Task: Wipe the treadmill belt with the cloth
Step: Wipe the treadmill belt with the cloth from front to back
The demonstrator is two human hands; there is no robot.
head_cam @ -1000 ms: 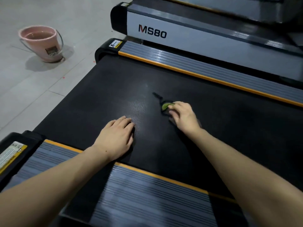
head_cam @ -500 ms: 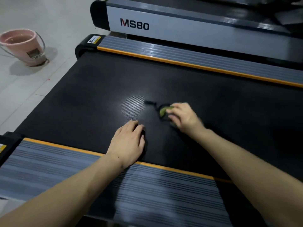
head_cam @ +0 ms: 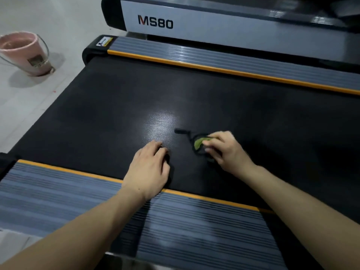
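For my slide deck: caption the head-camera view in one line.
Right hand presses a green-and-black cloth on the black treadmill belt; left hand rests flat beside it.

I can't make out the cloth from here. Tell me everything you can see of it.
The cloth shows only as a small yellow-green patch with a dark rim and a dark strip trailing up-left. It lies on the black treadmill belt, mostly covered by the right hand, whose fingers curl over it. Its texture is too blurred to tell.

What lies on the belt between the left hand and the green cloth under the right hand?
In the head view, only bare black treadmill belt separates the left hand from the green cloth that the right hand grips; a thin black cord lies just beyond that gap.
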